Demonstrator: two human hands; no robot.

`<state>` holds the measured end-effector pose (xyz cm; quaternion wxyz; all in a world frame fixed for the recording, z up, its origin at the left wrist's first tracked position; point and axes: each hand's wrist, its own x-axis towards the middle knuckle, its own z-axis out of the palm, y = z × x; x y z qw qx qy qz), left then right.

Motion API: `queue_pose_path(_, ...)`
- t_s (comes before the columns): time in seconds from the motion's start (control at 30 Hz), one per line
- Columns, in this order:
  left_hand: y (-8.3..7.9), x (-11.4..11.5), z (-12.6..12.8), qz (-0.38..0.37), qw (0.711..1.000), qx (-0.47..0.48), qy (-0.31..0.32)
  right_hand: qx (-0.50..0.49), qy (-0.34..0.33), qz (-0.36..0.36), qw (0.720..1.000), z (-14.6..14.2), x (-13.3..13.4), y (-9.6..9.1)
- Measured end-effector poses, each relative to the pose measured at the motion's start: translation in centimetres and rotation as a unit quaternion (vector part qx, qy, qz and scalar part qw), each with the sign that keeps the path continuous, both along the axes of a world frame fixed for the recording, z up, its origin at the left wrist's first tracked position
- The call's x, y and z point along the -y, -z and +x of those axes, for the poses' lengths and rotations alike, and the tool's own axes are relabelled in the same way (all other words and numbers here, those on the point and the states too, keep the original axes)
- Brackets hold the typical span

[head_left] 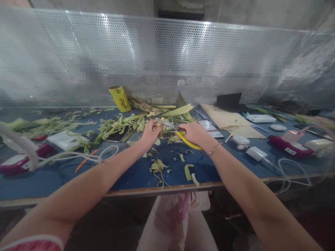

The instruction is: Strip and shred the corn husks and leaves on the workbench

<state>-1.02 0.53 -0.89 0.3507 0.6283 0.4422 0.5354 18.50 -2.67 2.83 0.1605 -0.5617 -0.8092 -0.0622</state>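
My right hand (192,133) grips scissors (169,124) with yellow handles, their metal blades pointing left toward my other hand. My left hand (151,134) is closed in a pinch near the blade tips, on a pale green plant piece (160,126) that is partly hidden by the fingers. Behind and left of it lies a heap of pale green stalks and buds (123,126). Trimmed scraps (158,165) are scattered on the blue tabletop (138,174) between my forearms. A long light-green leaf (176,111) rests behind the scissors.
A yellow printed tube (120,99) leans near the perforated metal screen (167,59). Brown cardboard (230,118) lies at right. White chargers (257,153), cables and purple power strips (290,145) stand on both sides. A white device (66,140) sits at left among plant bits.
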Motion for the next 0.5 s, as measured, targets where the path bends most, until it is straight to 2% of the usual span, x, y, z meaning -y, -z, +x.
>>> queue_pose_path(0.23,-0.26,0.14,0.01,-0.010,1.000,0.021,0.016,0.013,-0.014,-0.015,1.000,0.07,0.27,-0.39)
queue_pose_path(0.5,-0.41,0.33,0.11,-0.030,0.999,0.036,0.017,-0.078,0.003,0.033,0.996,0.57,-0.45,-0.02)
